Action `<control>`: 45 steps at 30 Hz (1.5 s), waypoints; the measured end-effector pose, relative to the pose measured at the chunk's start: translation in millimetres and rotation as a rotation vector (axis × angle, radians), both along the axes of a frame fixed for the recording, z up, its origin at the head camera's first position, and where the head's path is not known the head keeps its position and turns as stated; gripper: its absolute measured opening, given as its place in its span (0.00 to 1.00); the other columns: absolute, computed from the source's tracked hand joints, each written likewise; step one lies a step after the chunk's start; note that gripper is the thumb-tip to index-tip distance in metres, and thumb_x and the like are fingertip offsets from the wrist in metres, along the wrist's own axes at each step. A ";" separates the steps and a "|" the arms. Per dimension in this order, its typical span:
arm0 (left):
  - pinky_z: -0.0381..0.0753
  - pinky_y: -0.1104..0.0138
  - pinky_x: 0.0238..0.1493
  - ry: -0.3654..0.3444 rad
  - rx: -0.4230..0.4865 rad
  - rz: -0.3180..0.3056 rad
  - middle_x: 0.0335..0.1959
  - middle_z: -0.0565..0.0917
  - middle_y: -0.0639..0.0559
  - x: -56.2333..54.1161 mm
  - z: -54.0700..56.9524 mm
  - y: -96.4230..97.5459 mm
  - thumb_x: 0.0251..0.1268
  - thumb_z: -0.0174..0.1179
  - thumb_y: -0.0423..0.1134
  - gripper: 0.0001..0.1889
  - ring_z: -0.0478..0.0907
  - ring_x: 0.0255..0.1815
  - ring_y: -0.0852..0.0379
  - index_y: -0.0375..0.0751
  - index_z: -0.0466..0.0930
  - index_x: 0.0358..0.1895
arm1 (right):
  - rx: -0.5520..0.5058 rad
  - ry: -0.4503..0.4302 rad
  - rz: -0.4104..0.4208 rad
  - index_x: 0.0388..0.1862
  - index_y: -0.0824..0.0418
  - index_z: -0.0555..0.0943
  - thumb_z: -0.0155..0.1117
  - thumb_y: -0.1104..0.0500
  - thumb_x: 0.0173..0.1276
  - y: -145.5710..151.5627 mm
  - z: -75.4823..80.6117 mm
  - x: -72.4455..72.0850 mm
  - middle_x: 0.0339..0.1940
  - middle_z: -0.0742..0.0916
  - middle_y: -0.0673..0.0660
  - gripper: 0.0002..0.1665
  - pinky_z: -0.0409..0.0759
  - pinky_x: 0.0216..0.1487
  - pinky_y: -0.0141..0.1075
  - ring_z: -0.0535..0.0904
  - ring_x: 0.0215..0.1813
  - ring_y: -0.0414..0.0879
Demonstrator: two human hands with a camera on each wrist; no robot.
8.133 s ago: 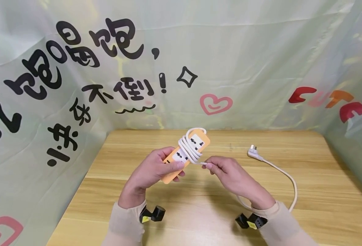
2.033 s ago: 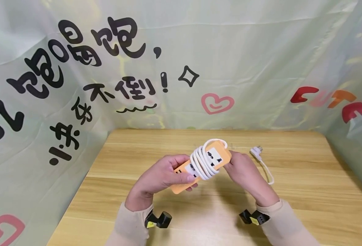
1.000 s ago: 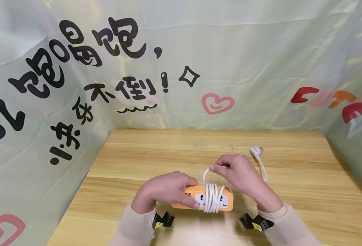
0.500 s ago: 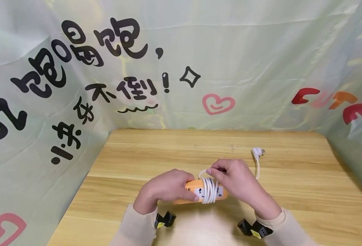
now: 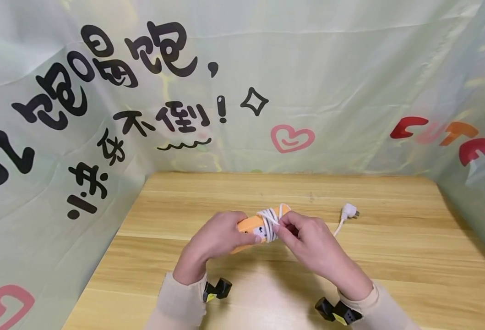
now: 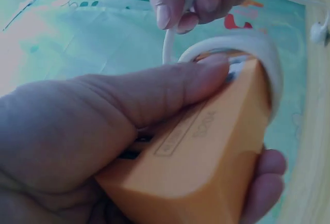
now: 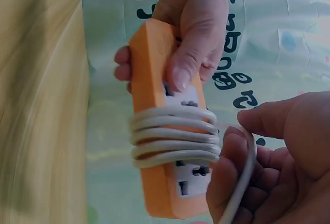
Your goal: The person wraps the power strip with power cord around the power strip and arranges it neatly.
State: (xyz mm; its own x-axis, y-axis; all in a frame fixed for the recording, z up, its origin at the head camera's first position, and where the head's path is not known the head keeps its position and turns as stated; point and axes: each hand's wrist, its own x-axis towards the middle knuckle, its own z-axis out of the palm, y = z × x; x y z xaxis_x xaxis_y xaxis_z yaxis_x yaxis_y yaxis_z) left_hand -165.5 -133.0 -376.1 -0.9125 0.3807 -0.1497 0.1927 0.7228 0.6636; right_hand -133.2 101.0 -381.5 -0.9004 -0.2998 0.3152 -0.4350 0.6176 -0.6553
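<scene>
My left hand [image 5: 217, 245] grips the near end of an orange power strip [image 5: 248, 223], thumb across its socket face and fingers underneath. White power cord [image 7: 175, 136] wraps the strip's middle in several side-by-side turns. The free part of that cord is pinched between thumb and fingertips of my right hand [image 5: 311, 243], close beside the coils. In the right wrist view the cord runs on down through the right palm. A white plug [image 5: 349, 211] at the cord's end lies on the table behind the right hand, its pins pointing right.
The wooden table [image 5: 176, 197] reaches back to a pale green printed cloth [image 5: 341, 91], which also hangs along the left and right sides. Black cameras [image 5: 217, 289] are strapped at both wrists.
Over eight seconds the cord's loose length has shortened, and the plug has turned. Lately the strip has risen and tilted again, while my right hand has carried the cord across its face.
</scene>
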 end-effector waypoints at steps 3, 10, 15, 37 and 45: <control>0.74 0.63 0.25 0.028 0.027 0.055 0.24 0.80 0.55 -0.9 2.3 -0.9 0.63 0.73 0.55 0.14 0.74 0.24 0.58 0.51 0.84 0.39 | 0.000 -0.018 0.021 0.36 0.49 0.81 0.67 0.55 0.78 -0.2 -0.7 -0.4 0.21 0.77 0.40 0.07 0.71 0.24 0.31 0.69 0.22 0.32; 0.74 0.62 0.27 0.068 0.096 0.185 0.27 0.81 0.54 -3.2 5.9 -2.4 0.64 0.72 0.54 0.14 0.74 0.25 0.55 0.50 0.86 0.44 | 0.031 -0.077 0.082 0.42 0.50 0.83 0.61 0.60 0.81 1.9 -2.0 -3.7 0.30 0.85 0.44 0.07 0.76 0.29 0.32 0.77 0.29 0.34; 0.76 0.62 0.29 0.066 0.140 0.234 0.30 0.84 0.53 -4.9 6.7 -3.2 0.64 0.73 0.52 0.15 0.76 0.27 0.53 0.47 0.86 0.44 | 0.014 -0.041 0.083 0.47 0.52 0.87 0.60 0.64 0.81 2.5 -4.1 -5.9 0.33 0.86 0.43 0.10 0.78 0.34 0.32 0.80 0.35 0.36; 0.82 0.62 0.35 -0.060 0.463 0.164 0.35 0.87 0.48 -4.5 9.3 -6.8 0.67 0.73 0.48 0.17 0.81 0.31 0.54 0.41 0.88 0.51 | -0.017 -0.110 0.071 0.25 0.49 0.77 0.62 0.50 0.81 -0.5 -13.1 -13.4 0.19 0.75 0.42 0.19 0.68 0.22 0.32 0.66 0.20 0.34; 0.84 0.65 0.38 -0.153 0.621 0.120 0.40 0.89 0.45 -6.2 10.9 -15.2 0.69 0.70 0.40 0.18 0.84 0.34 0.55 0.36 0.85 0.57 | -0.071 -0.092 0.190 0.45 0.56 0.87 0.58 0.68 0.80 4.6 -12.6 -17.8 0.34 0.87 0.43 0.12 0.84 0.39 0.33 0.83 0.38 0.38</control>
State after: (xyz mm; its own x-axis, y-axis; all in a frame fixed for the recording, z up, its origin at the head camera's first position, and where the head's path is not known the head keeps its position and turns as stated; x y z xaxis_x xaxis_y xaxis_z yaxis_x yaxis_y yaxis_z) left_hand -171.7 -148.2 -365.2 -0.9397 0.3354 -0.0664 0.0047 0.2068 0.9784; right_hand -151.0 105.6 -394.1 -0.8557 -0.4468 0.2611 -0.4758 0.4809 -0.7364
